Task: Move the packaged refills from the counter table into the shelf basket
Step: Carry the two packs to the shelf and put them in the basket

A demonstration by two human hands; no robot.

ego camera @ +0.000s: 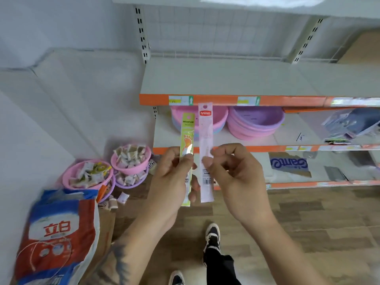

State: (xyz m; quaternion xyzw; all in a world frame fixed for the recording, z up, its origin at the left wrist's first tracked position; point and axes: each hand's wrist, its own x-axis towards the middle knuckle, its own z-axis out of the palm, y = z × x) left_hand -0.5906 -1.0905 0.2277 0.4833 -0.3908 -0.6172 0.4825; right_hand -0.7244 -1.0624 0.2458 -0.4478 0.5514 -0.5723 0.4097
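My left hand [171,177] pinches a long green refill pack [187,136] with an orange foot print, held upright. Right beside it, my right hand [232,171] pinches a long pale pink refill pack [205,128] with a red label at its top. Both packs stand side by side in front of the orange-edged shelf. Behind them on the middle shelf sit a stack of pink baskets [220,118] and a stack of purple and pink baskets [256,124].
Pink and purple baskets of small wrapped packets [131,159] stand on the floor at the left. A big blue, red and white bag [57,233] lies at the lower left. Packaged goods [353,124] sit on the shelf at the right. My shoes [212,235] stand on the wood floor.
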